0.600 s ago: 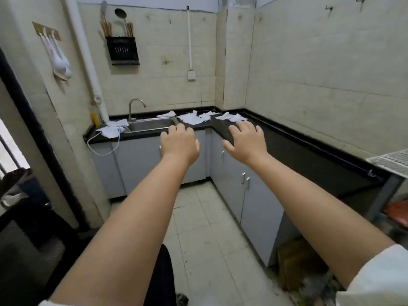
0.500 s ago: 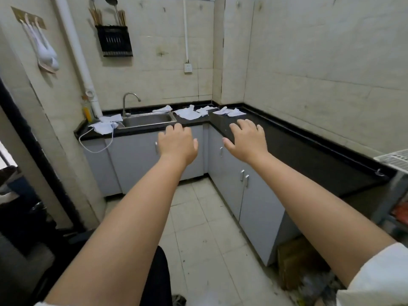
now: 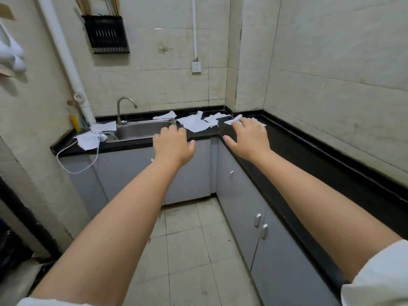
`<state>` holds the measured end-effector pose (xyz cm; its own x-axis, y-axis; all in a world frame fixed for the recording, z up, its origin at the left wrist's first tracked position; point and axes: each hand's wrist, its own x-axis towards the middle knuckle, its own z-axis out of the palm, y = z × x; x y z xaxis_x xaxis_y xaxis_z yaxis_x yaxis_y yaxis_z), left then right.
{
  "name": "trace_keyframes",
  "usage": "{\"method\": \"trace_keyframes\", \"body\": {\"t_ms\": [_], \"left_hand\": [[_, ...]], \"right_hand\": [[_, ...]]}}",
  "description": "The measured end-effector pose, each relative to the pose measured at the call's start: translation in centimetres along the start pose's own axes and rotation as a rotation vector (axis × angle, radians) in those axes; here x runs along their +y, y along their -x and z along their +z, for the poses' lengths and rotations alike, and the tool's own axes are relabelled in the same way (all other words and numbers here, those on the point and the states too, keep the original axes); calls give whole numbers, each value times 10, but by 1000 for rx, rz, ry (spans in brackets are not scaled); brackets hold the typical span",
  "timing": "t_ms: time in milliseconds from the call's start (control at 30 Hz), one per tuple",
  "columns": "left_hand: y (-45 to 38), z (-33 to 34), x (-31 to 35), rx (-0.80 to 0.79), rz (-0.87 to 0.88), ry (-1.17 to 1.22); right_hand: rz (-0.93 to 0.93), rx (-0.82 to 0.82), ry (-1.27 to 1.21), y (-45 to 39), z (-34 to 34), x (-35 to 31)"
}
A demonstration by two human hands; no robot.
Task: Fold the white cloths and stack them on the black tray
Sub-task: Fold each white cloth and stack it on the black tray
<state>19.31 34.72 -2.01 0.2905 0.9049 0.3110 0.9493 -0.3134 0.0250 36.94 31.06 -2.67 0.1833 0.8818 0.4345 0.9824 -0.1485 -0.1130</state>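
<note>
Crumpled white cloths [image 3: 194, 124] lie scattered on the glossy black stone countertop [image 3: 293, 149], around its inner corner and beside the stainless steel sink [image 3: 141, 129]; two more [image 3: 88, 141] sit left of the sink. The left hand [image 3: 174, 145], fingers relaxed and holding nothing, hovers before the sink's near edge. The right hand [image 3: 248, 138], fingers spread, reaches over the corner, its fingertips at the rightmost cloth [image 3: 233, 120]; whether they touch it is unclear.

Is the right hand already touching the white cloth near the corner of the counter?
Cannot tell. In the head view the right hand overlaps the white cloth, and its fingers hide any contact or gap.
</note>
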Motion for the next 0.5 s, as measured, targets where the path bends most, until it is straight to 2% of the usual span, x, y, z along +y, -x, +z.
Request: {"method": "trace_keyframes", "body": {"t_ms": [267, 500], "left_hand": [[-185, 81, -17, 13, -21, -78], [-373, 164, -38, -58, 13, -97]], "right_hand": [[-73, -22, -23, -175, 115, 19], [-22, -68, -47, -351, 218, 36]]}}
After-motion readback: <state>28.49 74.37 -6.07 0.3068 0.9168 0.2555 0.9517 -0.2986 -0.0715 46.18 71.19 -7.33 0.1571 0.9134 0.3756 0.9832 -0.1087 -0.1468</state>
